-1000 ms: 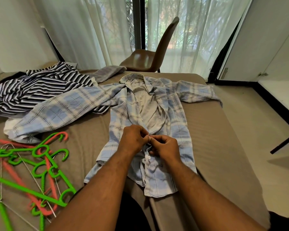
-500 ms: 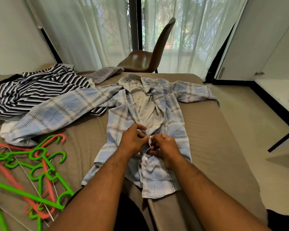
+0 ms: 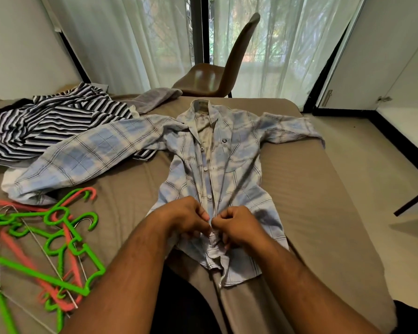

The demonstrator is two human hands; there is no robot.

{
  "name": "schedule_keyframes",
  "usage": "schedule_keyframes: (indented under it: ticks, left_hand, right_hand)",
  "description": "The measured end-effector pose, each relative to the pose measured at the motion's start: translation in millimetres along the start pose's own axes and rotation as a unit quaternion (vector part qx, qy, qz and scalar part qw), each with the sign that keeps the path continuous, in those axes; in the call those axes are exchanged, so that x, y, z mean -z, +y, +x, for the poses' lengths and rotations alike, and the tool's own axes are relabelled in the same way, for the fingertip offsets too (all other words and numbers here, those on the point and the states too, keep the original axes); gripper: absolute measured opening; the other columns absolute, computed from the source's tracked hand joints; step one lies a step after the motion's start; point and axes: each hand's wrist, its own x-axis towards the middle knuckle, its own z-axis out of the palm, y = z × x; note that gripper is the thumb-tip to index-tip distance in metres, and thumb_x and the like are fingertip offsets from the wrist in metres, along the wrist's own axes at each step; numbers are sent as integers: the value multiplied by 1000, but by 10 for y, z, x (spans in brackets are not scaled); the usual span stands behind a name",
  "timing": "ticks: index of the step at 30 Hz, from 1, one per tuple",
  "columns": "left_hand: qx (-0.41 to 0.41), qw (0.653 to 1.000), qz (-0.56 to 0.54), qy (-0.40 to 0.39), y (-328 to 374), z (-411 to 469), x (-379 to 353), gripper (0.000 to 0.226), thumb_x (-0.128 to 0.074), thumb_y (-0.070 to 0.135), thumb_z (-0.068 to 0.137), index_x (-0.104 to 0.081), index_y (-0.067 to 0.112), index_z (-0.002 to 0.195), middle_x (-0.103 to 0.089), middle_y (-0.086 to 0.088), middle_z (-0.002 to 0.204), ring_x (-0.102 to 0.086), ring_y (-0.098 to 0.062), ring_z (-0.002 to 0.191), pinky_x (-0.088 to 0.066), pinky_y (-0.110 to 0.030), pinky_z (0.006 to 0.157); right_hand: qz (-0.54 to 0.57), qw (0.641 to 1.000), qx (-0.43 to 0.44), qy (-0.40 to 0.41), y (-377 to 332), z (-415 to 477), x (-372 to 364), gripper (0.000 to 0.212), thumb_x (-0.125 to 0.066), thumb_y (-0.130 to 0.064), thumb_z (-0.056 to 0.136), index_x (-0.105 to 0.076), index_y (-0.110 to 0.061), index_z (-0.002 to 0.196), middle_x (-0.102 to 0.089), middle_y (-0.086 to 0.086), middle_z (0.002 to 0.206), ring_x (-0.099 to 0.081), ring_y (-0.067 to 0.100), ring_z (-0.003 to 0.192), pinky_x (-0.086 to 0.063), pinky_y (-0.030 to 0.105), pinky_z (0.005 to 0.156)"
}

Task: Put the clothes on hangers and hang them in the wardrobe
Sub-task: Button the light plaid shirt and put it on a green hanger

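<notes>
Shirt: the shirt [image 3: 227, 169] is a blue-and-white plaid with long sleeves. It lies face up in the middle of the bed [image 3: 311, 189], with its collar toward the far edge and its hem at the near edge.
Front: the top is open and shows a grey inside. White buttons run down the placket, and a small dark badge sits on the chest pocket.
Sleeves: one is spread toward the bed's left side and lies over a striped top [image 3: 58, 121]. The other is bent toward the right edge.
Left hand: the left hand [image 3: 186, 220] is curled, with thumb and fingertips pinching the placket low on the shirt.
Right hand: the right hand [image 3: 239, 227] is curled the same way and pinches the facing edge of the placket. Its knuckles are just beside the left hand's.
Button: the fingers hide it, so I cannot tell whether it is fastened.
Hangers: green and pink hangers [image 3: 53, 237] lie in a tangled heap at the near left corner.
Beyond: a grey cloth [image 3: 155, 98] lies at the far edge, and a brown chair [image 3: 217, 75] stands behind it.
</notes>
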Motion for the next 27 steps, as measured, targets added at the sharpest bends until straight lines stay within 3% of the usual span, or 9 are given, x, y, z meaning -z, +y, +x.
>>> schedule_keyframes:
  ticks: [4, 6, 9, 11, 13, 15, 17, 21, 27]
  left_hand:
    - [-7, 998, -57, 12, 58, -49, 32, 8, -74, 8, 88, -67, 12, 88, -77, -12, 83, -67, -13, 60, -50, -21, 49]
    - [-15, 994, -96, 52, 78, -41, 68, 5, -68, 9, 94, -68, 8, 89, -77, -12, 81, -69, -14, 61, -52, -21, 50]
    - [-48, 967, -29, 250, 84, 106, 105, 11, -63, 14, 95, -71, 14, 88, -76, -3, 79, -68, -9, 68, -47, -18, 58]
    - [-94, 937, 4, 337, 173, 185, 48, 8, -64, 18, 94, -72, 20, 94, -72, 3, 88, -66, -12, 83, -48, -22, 72]
    - [-128, 937, 22, 325, 238, 289, -61, 13, -62, 16, 93, -70, 22, 102, -70, 0, 102, -66, -16, 95, -53, -32, 85]
    - [-98, 946, 64, 303, 222, 340, -135, 19, -59, 14, 91, -66, 22, 107, -68, -3, 111, -64, -22, 102, -55, -41, 89]
    - [-51, 946, 91, 308, 139, 355, -128, 21, -58, 12, 91, -63, 22, 108, -67, -3, 114, -63, -24, 104, -54, -40, 88]
    - [-14, 934, 111, 338, 47, 364, -98, 17, -57, 15, 94, -65, 21, 108, -67, -3, 113, -62, -24, 108, -47, -34, 83]
    - [-13, 929, 138, 344, 48, 403, -155, 21, -73, 25, 90, -71, 14, 108, -65, -9, 115, -65, -27, 104, -53, -37, 81]
  right_hand:
    - [-9, 1000, -13, 11, -49, 35, 51, 34, -70, -27, 93, -69, 5, 83, -68, 16, 63, -59, 22, 41, -47, 27, 43]
    - [-87, 992, 27, 83, -86, 81, 72, 41, -71, -40, 90, -68, -2, 73, -71, 11, 62, -63, 19, 46, -46, 26, 46]
    - [-149, 960, 109, 210, -173, 144, 66, 28, -75, -44, 82, -64, -18, 78, -69, -2, 71, -65, 12, 68, -50, 30, 62]
    - [-145, 956, 152, 206, -231, 215, 28, 20, -74, -39, 83, -62, -24, 87, -67, -5, 77, -64, 11, 72, -52, 30, 65]
    - [-171, 955, 172, 169, -251, 333, -23, 16, -72, -31, 86, -63, -22, 97, -66, -3, 86, -63, 14, 78, -52, 30, 68]
    - [-221, 952, 159, 137, -233, 446, -60, 25, -72, -27, 84, -62, -20, 105, -64, 1, 102, -63, 17, 89, -55, 35, 76]
    - [-260, 948, 132, 127, -198, 490, -83, 36, -76, -34, 78, -61, -23, 109, -60, -3, 107, -62, 16, 94, -57, 40, 81]
    - [-216, 955, 128, 156, -156, 474, -39, 21, -72, -28, 77, -65, -27, 97, -66, -7, 94, -63, 13, 86, -56, 33, 76]
    - [-130, 968, 134, 164, -88, 479, 38, 8, -76, -28, 83, -68, -29, 81, -71, -9, 76, -68, 8, 73, -61, 36, 72]
